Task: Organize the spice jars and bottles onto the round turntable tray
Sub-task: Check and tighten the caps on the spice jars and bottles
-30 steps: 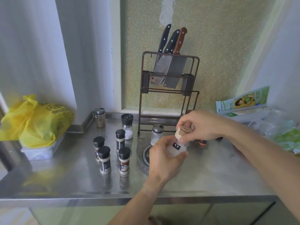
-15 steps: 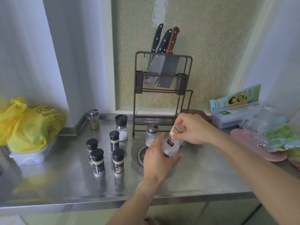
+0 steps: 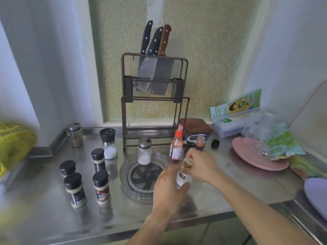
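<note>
Holding wood-lidded jar [image 3: 183, 176] at right rim of turntable tray [image 3: 126, 169]: left hand [image 3: 169, 189] wrapped round body, right hand [image 3: 200, 165] fingers pinched on lid. Step looked like seating jar on tray. Next move called for lowering inside rim, letting go. Steel-capped salt jar [image 3: 144, 151] already on tray, red-capped bottle [image 3: 176, 147] at back edge. Four black-capped spice jars [image 3: 101, 187] and grinder [image 3: 108, 143] waited left on counter [image 3: 44, 214]. Knife rack [image 3: 154, 103] behind, no obstruction.
</note>
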